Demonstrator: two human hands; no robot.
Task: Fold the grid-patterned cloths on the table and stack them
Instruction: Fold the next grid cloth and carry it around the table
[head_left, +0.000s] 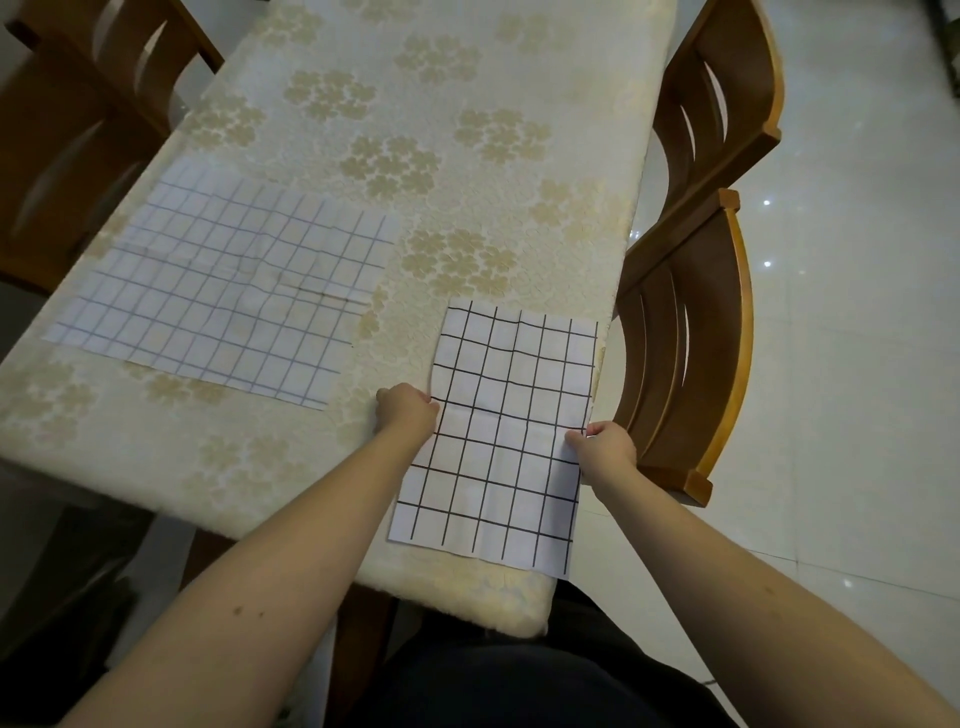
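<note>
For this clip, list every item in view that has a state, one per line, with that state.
Near cloth: narrow, flat near the table's right edge, gripped at both side edges around its middle.
Far cloth: spread open flat, creased, untouched.
Left hand: grip closed on the near cloth's left edge.
Right hand: grip closed on its right edge.
Table: covered with a floral cloth.
Right chairs: pushed in beside the table.

Narrow grid cloth (511, 415) flat at table's right edge; wider grid cloth (228, 291) spread flat at left.
</note>
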